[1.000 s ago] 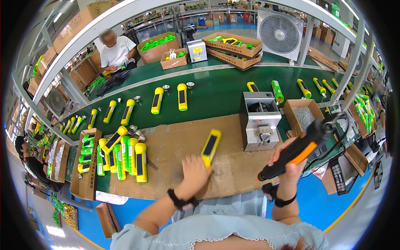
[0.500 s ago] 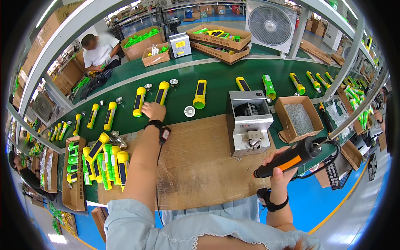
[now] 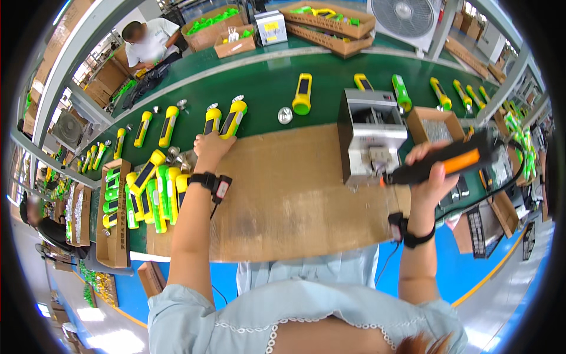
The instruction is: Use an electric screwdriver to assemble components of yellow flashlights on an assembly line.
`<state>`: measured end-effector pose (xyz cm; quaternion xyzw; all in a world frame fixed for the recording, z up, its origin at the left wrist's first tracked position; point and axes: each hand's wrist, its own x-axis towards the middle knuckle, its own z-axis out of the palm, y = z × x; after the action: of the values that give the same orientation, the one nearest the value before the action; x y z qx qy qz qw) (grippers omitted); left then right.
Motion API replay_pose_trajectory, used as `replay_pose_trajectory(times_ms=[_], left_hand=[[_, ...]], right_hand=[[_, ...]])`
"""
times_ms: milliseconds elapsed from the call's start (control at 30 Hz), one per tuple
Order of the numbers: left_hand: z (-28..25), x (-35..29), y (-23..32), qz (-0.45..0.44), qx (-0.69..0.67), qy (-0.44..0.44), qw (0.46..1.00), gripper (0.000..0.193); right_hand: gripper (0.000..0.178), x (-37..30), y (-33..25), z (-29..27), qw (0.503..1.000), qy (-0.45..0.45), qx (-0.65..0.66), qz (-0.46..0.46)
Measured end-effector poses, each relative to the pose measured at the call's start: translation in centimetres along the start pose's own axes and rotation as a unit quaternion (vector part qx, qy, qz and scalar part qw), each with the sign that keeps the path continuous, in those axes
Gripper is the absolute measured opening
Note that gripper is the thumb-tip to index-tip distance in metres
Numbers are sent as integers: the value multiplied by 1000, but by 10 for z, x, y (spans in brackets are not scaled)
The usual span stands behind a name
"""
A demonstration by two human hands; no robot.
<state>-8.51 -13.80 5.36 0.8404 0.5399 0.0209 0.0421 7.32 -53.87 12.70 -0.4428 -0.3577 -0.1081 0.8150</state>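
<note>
Two shallow cardboard boxes (image 3: 318, 22) sit stacked at the back of the green bench (image 3: 259, 88), the upper one holding green and yellow pieces. To their left, a big box (image 3: 203, 41) is heaped with green parts, and a small box (image 3: 236, 48) in front of it has green and white bits inside. At the near left, a long narrow box (image 3: 122, 230) contains green and yellow torches in a column, just beside a loose pile of torches (image 3: 156, 189). Right of the grey machine (image 3: 368, 138), an open box (image 3: 427, 114) holds many small, clear-looking pieces, too fine to make out.

The left hand (image 3: 213, 147) reaches forward with the arm nearly straight, its fingers bent over the near ends of two yellow torches (image 3: 234, 120) at the far left corner of the cardboard sheet (image 3: 295, 200); whether it grips either cannot be told. The right hand (image 3: 430, 187), elbow bent, is wrapped around a black power screwdriver (image 3: 471, 160) with an orange stripe, its tip pointing left, near the machine's base.
</note>
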Motion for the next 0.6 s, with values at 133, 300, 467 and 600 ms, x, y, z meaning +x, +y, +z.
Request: replay_pose_trajectory(times_ms=[133, 300, 467, 600], left_hand=[[-8, -90, -13, 32, 42, -17, 998, 65], [17, -182, -50, 180, 126, 245, 944, 49], [39, -235, -53, 183, -53, 114, 975, 61], [5, -279, -16, 243, -77, -8, 967, 72]], right_hand=[[32, 25, 11, -2, 997, 29, -41, -54], [29, 34, 22, 0, 997, 34, -41, -51], [25, 29, 15, 10, 996, 25, -37, -82], [27, 19, 20, 13, 995, 39, -59, -76]])
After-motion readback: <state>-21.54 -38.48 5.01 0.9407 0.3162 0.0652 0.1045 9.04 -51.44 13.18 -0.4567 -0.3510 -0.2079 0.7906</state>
